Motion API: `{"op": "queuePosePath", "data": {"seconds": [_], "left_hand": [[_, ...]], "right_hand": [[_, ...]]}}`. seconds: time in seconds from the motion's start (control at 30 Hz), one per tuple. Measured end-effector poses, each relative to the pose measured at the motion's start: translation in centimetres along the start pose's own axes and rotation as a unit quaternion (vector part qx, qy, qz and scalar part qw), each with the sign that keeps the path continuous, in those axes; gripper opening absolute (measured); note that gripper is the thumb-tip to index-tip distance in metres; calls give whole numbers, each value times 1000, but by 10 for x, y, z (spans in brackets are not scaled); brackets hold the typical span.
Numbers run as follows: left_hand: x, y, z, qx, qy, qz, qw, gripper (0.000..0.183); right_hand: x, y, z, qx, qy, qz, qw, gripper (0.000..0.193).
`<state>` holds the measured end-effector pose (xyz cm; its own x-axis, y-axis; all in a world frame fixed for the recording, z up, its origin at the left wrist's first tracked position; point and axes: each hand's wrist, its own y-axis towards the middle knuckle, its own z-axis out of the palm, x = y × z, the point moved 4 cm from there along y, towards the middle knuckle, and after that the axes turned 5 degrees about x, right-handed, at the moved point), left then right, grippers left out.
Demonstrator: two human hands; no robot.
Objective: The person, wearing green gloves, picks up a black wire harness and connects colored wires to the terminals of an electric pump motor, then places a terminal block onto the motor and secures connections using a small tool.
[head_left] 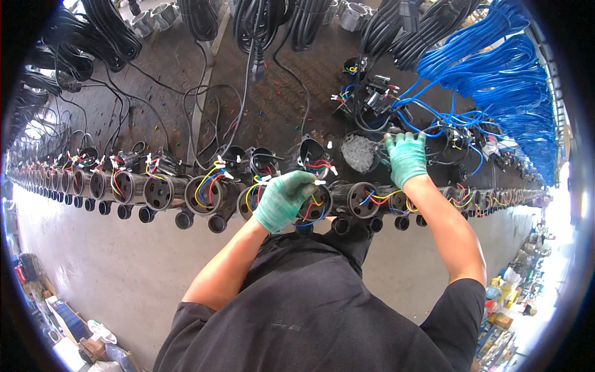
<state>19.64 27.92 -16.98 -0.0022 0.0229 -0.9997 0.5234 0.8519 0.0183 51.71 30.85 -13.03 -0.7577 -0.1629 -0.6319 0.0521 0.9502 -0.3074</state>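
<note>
Both my hands wear green gloves. My left hand (285,199) is closed, its fingers curled, over the row of black round housings. At its fingertips is a small white wire connector (320,182); the wires behind it are partly hidden by the glove. Coloured wires come out of the black housing (362,199) to its right. My right hand (406,157) reaches farther onto the table, fingers stretched out and apart, beside a black cable. Just left of it sits a bowl of small clear-white pieces (358,154). Whether its fingertips touch the cable cannot be made out.
Housings with wires line the near table edge (105,186). Coiled black cables (254,25) lie along the far side, blue cable bundles (514,80) on the right. A heap of dark wired parts (379,93) lies beyond my right hand. Boxes and bags stand on the floor at both sides.
</note>
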Motion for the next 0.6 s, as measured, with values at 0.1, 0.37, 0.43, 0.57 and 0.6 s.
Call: {"op": "queuePosePath", "data": {"seconds": [0.1,0.37,0.43,0.57,0.6], "left_hand": [[5,-1,-2,-5,4,4,1000,17],[0,2,-4,-1,-1,-1,1000,17],[-4,4,-3,12,30,-1,999,17],[-1,3,-1,-4,-50,22,998,17],[-3,2,-1,-4,-48,21,999,17]], "right_hand": [[-12,-17,-49,104,95,33,990,84],[30,-128,-83,-133,590,-26,796,67],[65,-145,-86,-108,662,-49,740,63],[98,-140,-86,-127,658,-54,740,74],[102,-137,-79,-127,659,-54,739,74]]}}
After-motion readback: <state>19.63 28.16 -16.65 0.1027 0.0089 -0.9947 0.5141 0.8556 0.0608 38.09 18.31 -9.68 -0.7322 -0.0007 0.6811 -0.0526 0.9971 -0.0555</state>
